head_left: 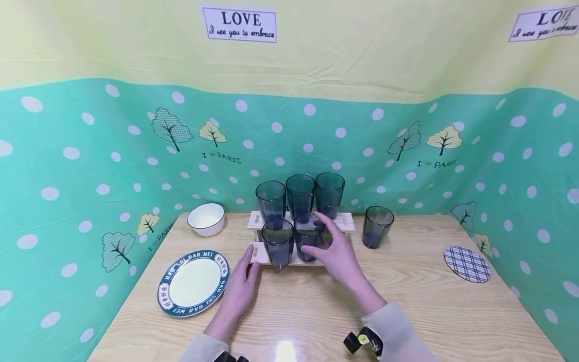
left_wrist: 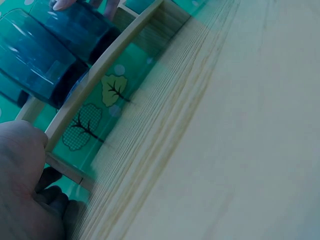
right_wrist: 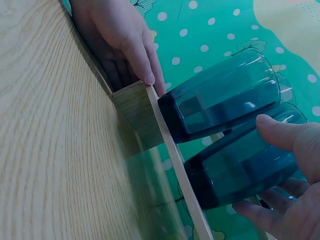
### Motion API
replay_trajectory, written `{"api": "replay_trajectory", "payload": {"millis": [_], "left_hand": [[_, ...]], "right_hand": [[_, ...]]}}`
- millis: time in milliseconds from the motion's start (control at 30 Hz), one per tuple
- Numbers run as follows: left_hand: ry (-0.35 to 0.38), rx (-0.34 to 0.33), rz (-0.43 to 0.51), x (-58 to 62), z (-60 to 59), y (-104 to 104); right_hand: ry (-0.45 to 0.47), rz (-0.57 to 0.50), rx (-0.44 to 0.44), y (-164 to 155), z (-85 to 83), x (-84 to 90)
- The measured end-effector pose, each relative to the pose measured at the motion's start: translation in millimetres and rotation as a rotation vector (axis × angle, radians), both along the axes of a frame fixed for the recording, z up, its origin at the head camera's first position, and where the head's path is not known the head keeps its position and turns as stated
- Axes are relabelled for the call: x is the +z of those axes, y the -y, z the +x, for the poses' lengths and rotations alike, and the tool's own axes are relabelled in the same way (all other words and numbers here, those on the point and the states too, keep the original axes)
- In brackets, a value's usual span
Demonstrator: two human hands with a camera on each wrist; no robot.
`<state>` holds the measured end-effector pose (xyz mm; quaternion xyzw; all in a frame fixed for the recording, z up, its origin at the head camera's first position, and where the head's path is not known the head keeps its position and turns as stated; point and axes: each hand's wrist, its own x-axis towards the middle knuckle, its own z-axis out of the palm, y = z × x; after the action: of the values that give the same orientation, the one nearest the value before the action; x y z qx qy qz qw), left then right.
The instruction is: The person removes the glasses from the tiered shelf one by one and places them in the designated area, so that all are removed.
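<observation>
The right hand grips a dark glass between thumb and fingers, its base at the lower step of a wooden rack, at three o'clock from a second glass, three more glasses at twelve o'clock on the upper step. The left hand pinches that lower step at its nine o'clock end, while on the counter a lone glass stands at three o'clock from the rack, a white bowl at nine and a blue-rimmed plate at eight.

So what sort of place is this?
Perhaps a staged tabletop booth: a dotted green and yellow fabric backdrop hangs behind and beside a pale wooden table bearing a tiered wooden rack of smoky glasses.
</observation>
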<state>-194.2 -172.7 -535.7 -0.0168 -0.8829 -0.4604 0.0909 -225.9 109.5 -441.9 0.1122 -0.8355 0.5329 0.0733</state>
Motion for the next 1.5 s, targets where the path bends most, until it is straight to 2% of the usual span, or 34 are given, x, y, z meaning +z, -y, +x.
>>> {"api": "replay_trajectory", "payload": {"millis": [300,500,900,1033,1167,1500], "left_hand": [[0.032,0.001,0.017,0.1,-0.1,0],[0.009,0.003,0.008,-0.2,0.0,-1],[0.012,-0.003,0.008,-1.0,-0.6,0],[0.008,-0.002,0.013,-1.7,-0.8,0],[0.007,-0.003,0.017,-1.8,-0.3,1],[-0.001,-0.003,0.021,-0.8,0.2,0]], "right_hand": [[0.043,-0.026,-0.069,-6,6.4,3.9],[0.050,-0.060,-0.062,-16,10.7,9.0],[0.051,-0.076,-0.073,-53,20.6,11.4],[0.034,-0.058,-0.083,-66,25.3,14.3],[0.010,0.004,-0.120,-81,30.3,17.0],[0.068,0.012,-0.167,-120,40.0,22.5]]}}
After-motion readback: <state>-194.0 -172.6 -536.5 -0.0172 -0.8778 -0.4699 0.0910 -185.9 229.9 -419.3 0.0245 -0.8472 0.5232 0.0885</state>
